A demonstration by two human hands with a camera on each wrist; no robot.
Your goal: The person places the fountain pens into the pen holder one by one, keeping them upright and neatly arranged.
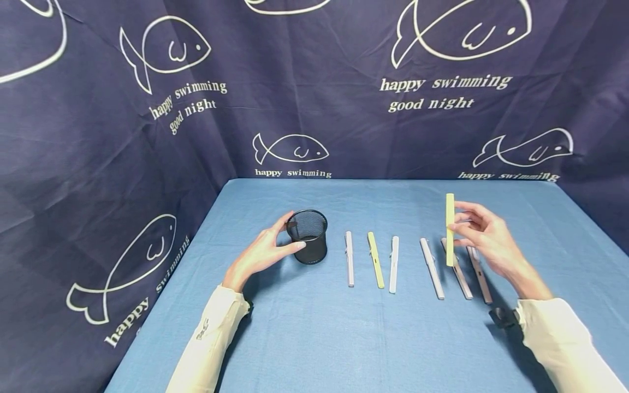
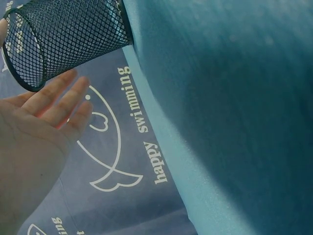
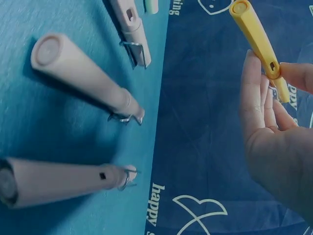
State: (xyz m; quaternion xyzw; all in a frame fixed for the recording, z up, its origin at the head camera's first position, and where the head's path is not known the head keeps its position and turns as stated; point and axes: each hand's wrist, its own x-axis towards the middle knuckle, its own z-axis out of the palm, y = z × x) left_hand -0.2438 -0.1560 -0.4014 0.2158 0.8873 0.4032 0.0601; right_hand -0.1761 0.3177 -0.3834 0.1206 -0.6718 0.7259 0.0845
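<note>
In the head view, my left hand (image 1: 262,251) is at the left side of a black mesh pen cup (image 1: 314,252), its thumb at the near side of the rim and fingers round the back. The cup (image 2: 78,36) stands upright on the table, and several fingers of the left hand (image 2: 36,132) look fairly straight beside it. To the right, my right hand (image 1: 486,240) pinches a yellow pen (image 1: 450,229) between thumb and fingers. That pen is held upright above the pale pink pens. The right wrist view shows the thumb pressing near the middle of the yellow pen (image 3: 257,34).
On the blue tabletop (image 1: 354,338) lie a pink pen (image 1: 349,259), another yellow pen (image 1: 375,260) and a white pen (image 1: 394,265). Farther right are three pale pink pens, the leftmost pink pen (image 1: 432,268) unobstructed. A dark fish-print curtain (image 1: 354,120) hangs behind.
</note>
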